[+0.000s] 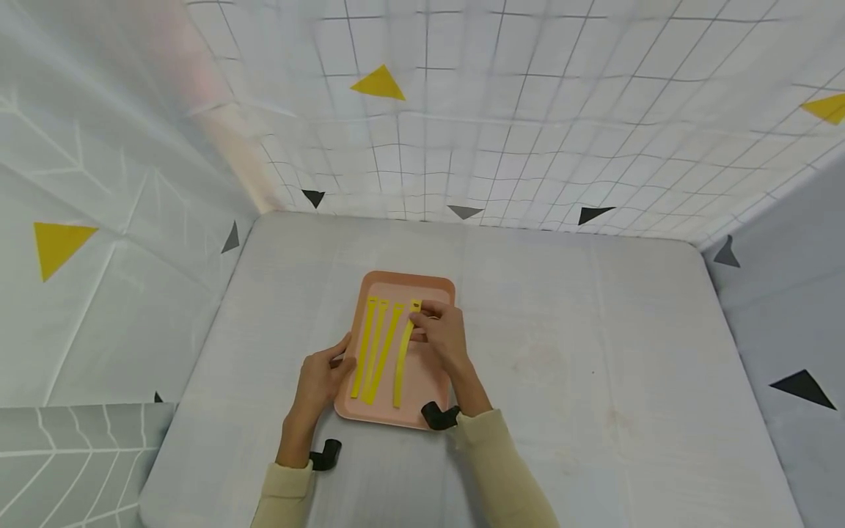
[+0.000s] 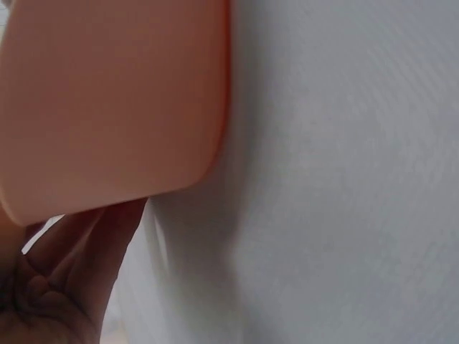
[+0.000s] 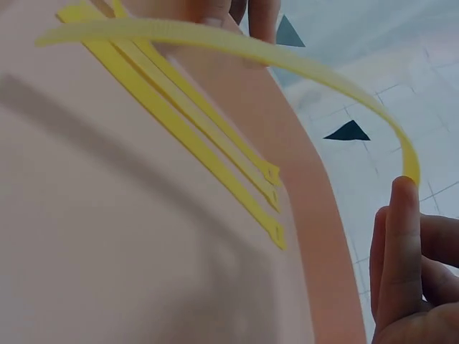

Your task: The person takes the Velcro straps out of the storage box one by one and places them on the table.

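A pink tray (image 1: 422, 378) has three yellow cable ties (image 1: 386, 352) lying side by side on its left half, flat straps with a slotted head at the far end. My right hand (image 1: 446, 336) pinches another yellow cable tie (image 1: 401, 359) by its slotted head, over the tray's right half. In the right wrist view this cable tie (image 3: 294, 59) arches above the tray, its tail free, and a shadow falls below. My left hand (image 1: 320, 378) holds the tray's left rim, thumb at the edge; the left wrist view shows its fingers (image 2: 107, 247) partly hidden behind the tray's wall.
The tray rests on a table covered in pale cloth (image 1: 561, 330). A grid-patterned curtain (image 1: 502, 110) hangs along the far side, with more cloth walls left (image 1: 99, 308) and right (image 1: 779, 308). Black wrist mounts (image 1: 439, 416) sit at both cuffs.
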### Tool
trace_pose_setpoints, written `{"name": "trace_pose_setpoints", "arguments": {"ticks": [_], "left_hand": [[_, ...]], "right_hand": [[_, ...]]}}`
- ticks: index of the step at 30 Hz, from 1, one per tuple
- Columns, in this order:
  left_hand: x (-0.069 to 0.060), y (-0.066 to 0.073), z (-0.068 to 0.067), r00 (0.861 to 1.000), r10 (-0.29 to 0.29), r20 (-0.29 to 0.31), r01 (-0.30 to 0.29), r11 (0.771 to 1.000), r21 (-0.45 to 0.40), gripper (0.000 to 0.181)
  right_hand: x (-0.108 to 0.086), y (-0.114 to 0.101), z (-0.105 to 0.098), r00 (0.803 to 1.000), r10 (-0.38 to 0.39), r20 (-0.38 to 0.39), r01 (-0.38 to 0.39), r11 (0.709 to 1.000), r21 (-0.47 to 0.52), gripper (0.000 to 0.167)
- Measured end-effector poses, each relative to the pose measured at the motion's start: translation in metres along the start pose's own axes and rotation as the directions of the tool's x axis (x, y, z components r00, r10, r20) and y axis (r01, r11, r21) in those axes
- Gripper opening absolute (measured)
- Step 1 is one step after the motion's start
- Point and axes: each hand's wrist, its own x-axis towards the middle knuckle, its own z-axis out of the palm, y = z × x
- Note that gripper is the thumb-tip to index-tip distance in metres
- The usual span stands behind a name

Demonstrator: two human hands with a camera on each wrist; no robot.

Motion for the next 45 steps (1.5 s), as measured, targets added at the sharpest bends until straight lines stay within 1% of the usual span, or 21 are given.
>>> {"name": "trace_pose_setpoints", "arguments": {"ticks": [9,15,21,26,30,35,45], "left_hand": [[0.000,-0.001,0.000,1.000,-0.020,0.006,0.020,0.999,-0.028,0.051],[-0.001,-0.001,0.003,1.000,-0.027,0.009,0.028,0.999,-0.018,0.051],[-0.002,0.000,0.004,1.000,-0.019,0.006,0.019,1.000,-0.020,0.051],[-0.001,0.000,0.002,1.000,-0.021,0.005,0.021,1.000,-0.015,0.051],[-0.001,-0.001,0.002,1.000,-0.016,0.011,0.016,1.000,-0.008,0.051],[-0.001,-0.001,0.002,1.000,0.001,0.009,0.000,1.000,-0.020,0.051],[0.000,0.000,0.002,1.000,-0.012,0.003,0.012,1.000,-0.023,0.051]], "right_hand": [[-0.005,-0.007,-0.008,1.000,-0.019,-0.008,0.019,1.000,0.012,0.029],[-0.008,-0.007,-0.016,1.000,-0.007,-0.025,0.008,1.000,0.018,0.027],[-0.012,-0.011,-0.024,0.999,-0.014,-0.046,0.016,0.999,0.038,0.028],[-0.014,-0.015,-0.028,0.998,-0.012,-0.063,0.015,0.999,0.047,0.029],[-0.015,-0.017,-0.030,0.998,-0.002,-0.061,0.005,0.998,0.057,0.030],[-0.016,-0.019,-0.034,0.998,0.000,-0.066,0.003,0.999,0.044,0.028],[-0.019,-0.019,-0.040,0.996,-0.009,-0.086,0.010,1.000,0.007,0.027]]}}
